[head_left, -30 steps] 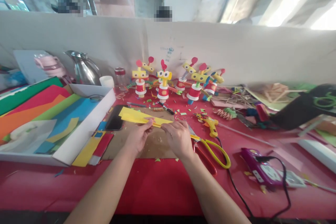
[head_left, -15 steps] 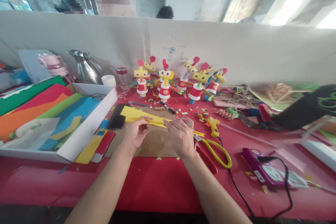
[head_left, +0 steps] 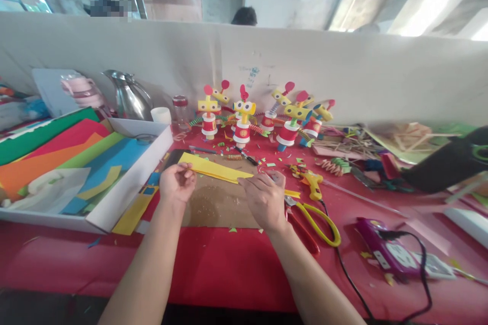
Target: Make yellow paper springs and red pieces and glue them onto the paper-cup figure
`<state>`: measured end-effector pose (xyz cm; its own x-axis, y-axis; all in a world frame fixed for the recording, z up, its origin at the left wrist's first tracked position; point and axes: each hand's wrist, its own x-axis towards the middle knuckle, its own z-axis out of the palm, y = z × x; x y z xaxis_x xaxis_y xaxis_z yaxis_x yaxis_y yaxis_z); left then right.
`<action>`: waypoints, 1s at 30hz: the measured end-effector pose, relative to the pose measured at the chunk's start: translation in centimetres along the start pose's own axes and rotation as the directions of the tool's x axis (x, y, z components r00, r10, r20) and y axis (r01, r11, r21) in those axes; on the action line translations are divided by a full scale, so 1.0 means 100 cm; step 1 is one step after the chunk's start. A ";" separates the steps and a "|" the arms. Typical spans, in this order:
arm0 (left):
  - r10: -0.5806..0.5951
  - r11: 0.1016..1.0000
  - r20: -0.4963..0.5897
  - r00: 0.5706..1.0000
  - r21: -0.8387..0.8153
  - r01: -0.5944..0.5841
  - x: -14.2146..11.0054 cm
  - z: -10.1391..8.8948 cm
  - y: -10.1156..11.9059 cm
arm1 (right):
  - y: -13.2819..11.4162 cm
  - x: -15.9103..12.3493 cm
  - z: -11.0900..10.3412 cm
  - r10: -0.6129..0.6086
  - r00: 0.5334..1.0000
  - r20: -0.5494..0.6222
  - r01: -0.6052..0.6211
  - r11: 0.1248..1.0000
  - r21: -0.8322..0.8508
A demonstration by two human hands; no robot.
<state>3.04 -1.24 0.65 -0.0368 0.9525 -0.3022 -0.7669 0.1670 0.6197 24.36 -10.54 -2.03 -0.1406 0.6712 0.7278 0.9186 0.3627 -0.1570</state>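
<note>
A folded strip of yellow paper [head_left: 217,167] slants above the brown board [head_left: 213,208]. My left hand [head_left: 177,184] pinches its left end between thumb and fingertips, the other fingers curled. At the right end, my right hand [head_left: 264,198] is closed over the paper with the fingers bent down; part of the strip is hidden beneath it. Just right of that hand lie scissors with yellow and red handles [head_left: 322,224]. A narrow yellow piece [head_left: 292,193] pokes out beside the same hand. Behind my left hand, a black phone [head_left: 174,156] is partly covered.
Several paper-cup figures [head_left: 242,129] stand along the back wall. On the left sits a white box [head_left: 131,183] of coloured sheets. To the right are a yellow glue gun [head_left: 313,183], a purple power strip [head_left: 389,251] with a black cable, and scattered sticks [head_left: 354,142].
My left hand has slid left along the yellow strip to its end, uncovering more of the paper. My right hand stays on the other end. The whole view has shifted slightly.
</note>
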 end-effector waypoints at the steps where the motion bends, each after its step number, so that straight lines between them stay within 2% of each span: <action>1: 0.029 0.999 -0.006 1.000 -0.021 -0.030 0.002 -0.002 0.003 | 0.001 0.000 0.000 0.021 1.000 -0.022 -0.021 1.000 0.000; 4: 0.089 0.995 -0.013 0.996 -0.052 -0.090 0.003 -0.002 0.004 | 0.003 0.003 -0.001 0.106 0.990 -0.089 -0.105 0.994 0.017; 6: 0.055 0.998 0.016 0.998 -0.025 -0.055 -0.001 0.001 -0.006 | 0.002 0.004 0.000 0.174 0.981 -0.090 -0.169 0.983 0.065; 8: -0.044 0.998 0.103 0.994 0.055 0.039 -0.009 0.006 -0.022 | -0.002 0.005 0.001 0.236 0.970 -0.064 -0.227 0.965 0.130; 9: -0.114 0.988 0.170 0.979 0.123 0.094 -0.014 0.008 -0.030 | -0.004 0.005 0.002 0.263 0.963 -0.051 -0.252 0.954 0.161; 10: -0.177 0.968 0.269 0.947 0.223 0.117 -0.018 0.010 -0.038 | -0.006 0.005 0.003 0.288 0.957 -0.038 -0.276 0.942 0.191; 12: -0.229 0.940 0.358 0.905 0.324 0.109 -0.024 0.011 -0.050 | -0.009 0.005 0.004 0.335 0.942 0.004 -0.325 0.911 0.255; 13: -0.232 0.933 0.369 0.900 0.347 0.098 -0.026 0.011 -0.054 | -0.010 0.005 0.005 0.356 0.934 0.034 -0.350 0.891 0.291; 17: -0.182 0.939 0.283 0.942 0.335 0.081 -0.022 0.008 -0.058 | -0.014 0.008 0.004 0.377 0.910 0.172 -0.414 0.801 0.433; 20: -0.163 0.951 0.219 0.962 0.295 0.094 -0.017 0.007 -0.054 | -0.014 0.009 0.002 0.371 0.897 0.239 -0.441 0.773 0.456; 25: -0.124 0.980 0.145 0.982 0.170 0.098 -0.009 0.005 -0.037 | -0.011 0.010 -0.001 0.355 0.895 0.270 -0.442 0.783 0.437; 30: -0.021 0.998 0.124 0.992 0.057 0.014 0.007 -0.005 -0.019 | -0.007 0.010 -0.003 0.338 0.902 0.268 -0.423 0.816 0.395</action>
<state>4.15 -0.97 -1.12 0.0588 0.9729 -0.2234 -0.7295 0.1947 0.6557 23.69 -10.27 -0.97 0.0848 0.9013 0.4247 0.6629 0.2672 -0.6994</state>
